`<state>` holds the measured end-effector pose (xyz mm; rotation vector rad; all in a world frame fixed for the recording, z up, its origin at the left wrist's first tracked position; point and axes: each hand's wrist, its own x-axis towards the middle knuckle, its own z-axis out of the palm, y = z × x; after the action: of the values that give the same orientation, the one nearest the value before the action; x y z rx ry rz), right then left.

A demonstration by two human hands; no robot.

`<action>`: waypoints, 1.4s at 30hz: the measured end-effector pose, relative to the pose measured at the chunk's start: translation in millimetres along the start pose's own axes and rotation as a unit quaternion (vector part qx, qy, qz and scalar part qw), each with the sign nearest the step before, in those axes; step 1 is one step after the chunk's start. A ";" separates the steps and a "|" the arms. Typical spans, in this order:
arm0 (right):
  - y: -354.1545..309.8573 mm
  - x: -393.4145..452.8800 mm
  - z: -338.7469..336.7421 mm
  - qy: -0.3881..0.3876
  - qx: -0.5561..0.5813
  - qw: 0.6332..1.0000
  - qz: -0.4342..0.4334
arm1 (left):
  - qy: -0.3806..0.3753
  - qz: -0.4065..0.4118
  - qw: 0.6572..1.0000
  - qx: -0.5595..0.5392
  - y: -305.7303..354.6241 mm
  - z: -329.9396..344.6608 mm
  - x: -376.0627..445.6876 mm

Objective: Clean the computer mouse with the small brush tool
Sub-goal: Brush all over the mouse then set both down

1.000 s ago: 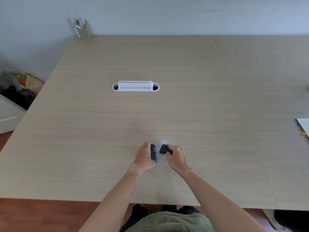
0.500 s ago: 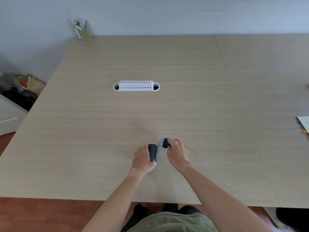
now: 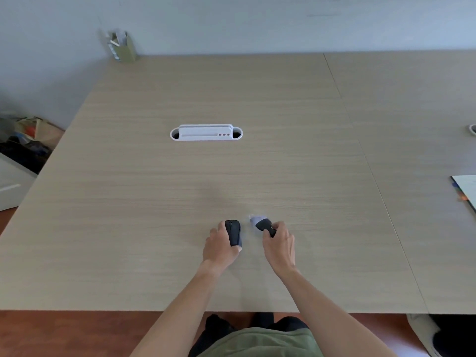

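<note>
A black computer mouse (image 3: 233,231) lies flat on the wooden table (image 3: 180,189) near its front edge. My left hand (image 3: 219,247) grips it from the left side, thumb along its near end. To the right, my right hand (image 3: 279,244) pinches the black handle of a small brush (image 3: 265,225). Its pale bristles (image 3: 256,219) look blurred and point up and left, a short gap away from the mouse.
A white cable grommet tray (image 3: 206,133) is set into the table's middle. A green pen holder (image 3: 123,47) stands at the far left corner. Papers (image 3: 467,189) lie at the right edge. Boxes and clutter (image 3: 23,140) sit on the floor at left.
The mouse was tipped on its side against the brush; now it lies flat. My right hand has drawn the brush away to the right, opening a gap between the two.
</note>
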<state>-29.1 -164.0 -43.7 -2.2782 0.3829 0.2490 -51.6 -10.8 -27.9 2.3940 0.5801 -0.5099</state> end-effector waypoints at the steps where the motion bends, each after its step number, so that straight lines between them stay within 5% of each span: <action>1: 3.5 -1.0 0.0 0.008 0.013 1.000 0.019 | 0.001 -0.003 1.000 -0.002 0.3 0.5 -0.1; 13: 2.1 -18.6 23.2 -0.017 0.012 0.992 0.126 | 0.000 -0.002 1.000 -0.016 -2.1 3.6 1.8; 32: -5.2 -14.8 27.9 -0.016 -0.057 0.990 0.130 | -0.009 -0.020 1.000 -0.012 2.3 -1.7 4.6; 42: -4.9 -19.0 23.4 -0.025 -0.007 0.991 0.131 | -0.006 -0.022 0.999 -0.036 1.8 -1.2 3.7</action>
<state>-46.5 -139.7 -50.3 -2.2288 0.6566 0.4411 -47.3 -10.3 -28.0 2.3136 0.6366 -0.5143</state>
